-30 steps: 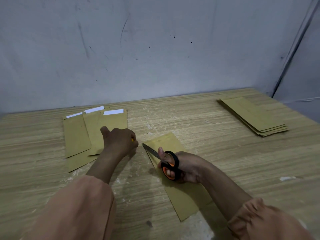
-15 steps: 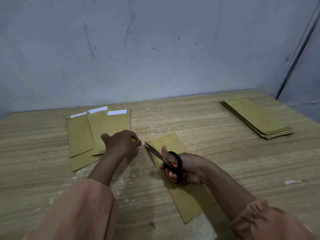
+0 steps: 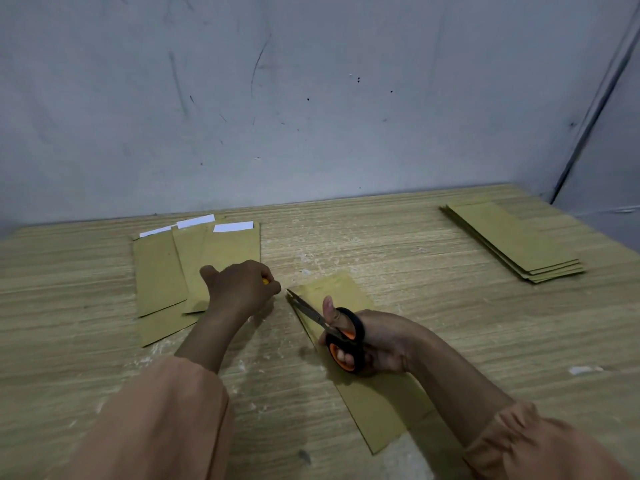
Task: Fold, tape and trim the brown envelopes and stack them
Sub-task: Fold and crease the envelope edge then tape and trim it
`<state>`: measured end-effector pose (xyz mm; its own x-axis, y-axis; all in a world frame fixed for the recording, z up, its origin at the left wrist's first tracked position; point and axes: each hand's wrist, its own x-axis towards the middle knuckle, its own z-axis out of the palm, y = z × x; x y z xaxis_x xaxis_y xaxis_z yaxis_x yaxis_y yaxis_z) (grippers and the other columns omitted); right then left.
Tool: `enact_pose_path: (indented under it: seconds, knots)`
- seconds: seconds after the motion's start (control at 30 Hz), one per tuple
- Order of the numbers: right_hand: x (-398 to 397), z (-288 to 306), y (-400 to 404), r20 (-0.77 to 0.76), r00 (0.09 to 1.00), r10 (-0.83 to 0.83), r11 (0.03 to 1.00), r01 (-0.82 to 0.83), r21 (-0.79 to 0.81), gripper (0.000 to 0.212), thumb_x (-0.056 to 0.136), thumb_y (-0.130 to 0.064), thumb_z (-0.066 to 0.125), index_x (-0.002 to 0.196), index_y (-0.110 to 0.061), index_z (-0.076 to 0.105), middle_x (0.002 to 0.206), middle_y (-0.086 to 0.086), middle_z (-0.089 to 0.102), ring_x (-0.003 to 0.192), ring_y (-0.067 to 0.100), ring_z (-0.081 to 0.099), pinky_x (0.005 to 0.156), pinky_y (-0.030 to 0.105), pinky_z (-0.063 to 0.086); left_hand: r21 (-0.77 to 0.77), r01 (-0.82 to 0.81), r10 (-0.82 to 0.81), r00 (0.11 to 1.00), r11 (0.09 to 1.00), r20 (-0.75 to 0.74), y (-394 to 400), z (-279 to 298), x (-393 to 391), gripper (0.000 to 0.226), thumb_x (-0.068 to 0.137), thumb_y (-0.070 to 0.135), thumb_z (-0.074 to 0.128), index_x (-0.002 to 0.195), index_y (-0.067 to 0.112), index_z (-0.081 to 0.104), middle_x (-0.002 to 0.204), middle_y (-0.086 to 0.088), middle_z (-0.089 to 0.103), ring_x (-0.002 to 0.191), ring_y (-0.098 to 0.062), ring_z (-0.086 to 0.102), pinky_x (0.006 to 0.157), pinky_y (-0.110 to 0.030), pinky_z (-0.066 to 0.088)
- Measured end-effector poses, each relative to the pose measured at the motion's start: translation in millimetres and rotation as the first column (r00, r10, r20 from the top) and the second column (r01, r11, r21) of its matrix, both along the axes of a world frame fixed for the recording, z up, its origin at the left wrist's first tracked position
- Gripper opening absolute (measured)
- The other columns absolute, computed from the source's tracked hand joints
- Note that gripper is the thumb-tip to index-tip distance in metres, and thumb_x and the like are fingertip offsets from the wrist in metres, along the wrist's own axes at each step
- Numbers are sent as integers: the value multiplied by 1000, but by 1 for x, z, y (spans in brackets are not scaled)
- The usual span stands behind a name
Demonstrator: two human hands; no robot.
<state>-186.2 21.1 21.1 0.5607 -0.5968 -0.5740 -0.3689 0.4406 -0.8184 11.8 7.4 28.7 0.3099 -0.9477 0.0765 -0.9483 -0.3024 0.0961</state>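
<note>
Brown envelope lies flat on the wooden table, long axis running diagonally from centre toward the near edge, partly under the R hand. R hand grips the scissors w/ thumb through the upper black-and-orange loop and fingers through the lower one; blades look nearly closed, tips pointing up-left and sitting at the envelope's far-left corner. L hand is curled into a loose fist just left of the blade tips, w/ thumb sticking out to the left, and pinches a small yellow-orange thing that shows btwn the fingers; too little of it is visible to say what it is. L hand's wrist side overlaps the near edge of a fanned group of envelopes lying on the table's far-left part, approx three or four of them overlapping, each w/ a white strip at its far end. Both forearms come in from the bottom in peach-coloured sleeves. Well apart, at far right, a neat stack of envelopes lies angled on the table. Small white scrap rests on the wood to the right of the R arm. Behind the table stands a scuffed grey wall.
</note>
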Motion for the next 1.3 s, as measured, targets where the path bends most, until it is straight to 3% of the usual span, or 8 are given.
enact_pose_path:
  seconds: [0.1, 0.27, 0.33, 0.47, 0.57, 0.8, 1.17, 1.3]
  knots:
    - [1, 0, -1, 10, 1000, 8, 1000, -8, 9, 69, 61, -73, 46, 92, -12, 58, 59, -3, 51, 44, 1, 47, 47, 15, 30, 54, -5, 8, 999, 999, -42, 3, -2, -2, 18, 92, 41, 47, 86, 32, 62, 101, 9, 65, 82, -15, 48, 78, -35, 17]
    - [6, 2, -1, 38, 999, 5, 1000, -6, 24, 64, 68, -72, 44, 89, -12, 57, 58, -3, 51, 42, 1, 47, 39, 12, 32, 50, -3, 8, 995, 999, -104, 6, -3, -3, 19, 93, 42, 48, 84, 31, 60, 101, 10, 61, 93, -17, 53, 80, -35, 18]
    - [9, 2, 0, 52, 999, -8, 1000, 7, 27, 60, 76, -70, 43, 88, -13, 56, 57, -3, 51, 41, 1, 48, 38, 11, 31, 48, -13, 19, 992, 999, -121, 6, -3, -2, 19, 93, 42, 48, 83, 31, 60, 100, 10, 62, 88, -17, 51, 80, -35, 18]
    - [13, 0, -1, 55, 997, -46, 999, 45, 21, 62, 75, -71, 45, 90, -12, 56, 53, -5, 52, 41, 1, 47, 41, 12, 30, 61, -33, 41, 990, 998, -133, 4, -3, 0, 18, 93, 43, 48, 85, 31, 60, 91, 11, 58, 93, -17, 54, 80, -35, 18]
    - [15, -4, 0, 56, 997, -61, 998, 59, 22, 56, 82, -67, 42, 88, -13, 56, 51, -6, 51, 41, 1, 46, 46, 14, 27, 65, -38, 47, 990, 997, -132, 2, -3, 0, 18, 92, 43, 48, 85, 31, 60, 83, 11, 54, 84, -15, 49, 80, -35, 18]
    - [15, -7, 1, 67, 994, -90, 996, 89, 11, 56, 85, -64, 43, 89, -10, 57, 56, -3, 48, 41, 2, 44, 51, 17, 25, 50, -31, 37, 993, 998, -114, 2, -5, 2, 19, 92, 43, 49, 90, 31, 64, 104, 10, 63, 100, -17, 56, 79, -35, 17]
    - [15, -7, 2, 66, 993, -94, 995, 95, -25, 57, 83, -64, 45, 88, -9, 58, 52, -4, 46, 39, 2, 40, 48, 19, 22, 34, -45, 47, 998, 998, -44, 7, 3, 7, 16, 91, 40, 50, 82, 31, 60, 88, 11, 59, 80, -14, 48, 78, -35, 16]
    - [15, -6, 2, 56, 994, -93, 996, 93, -6, 55, 83, -64, 47, 85, -10, 59, 53, -4, 48, 40, 2, 42, 51, 18, 24, 20, -6, 8, 996, 1000, -88, 16, 1, 7, 18, 94, 44, 46, 88, 35, 61, 96, 13, 59, 95, -15, 53, 78, -35, 17]
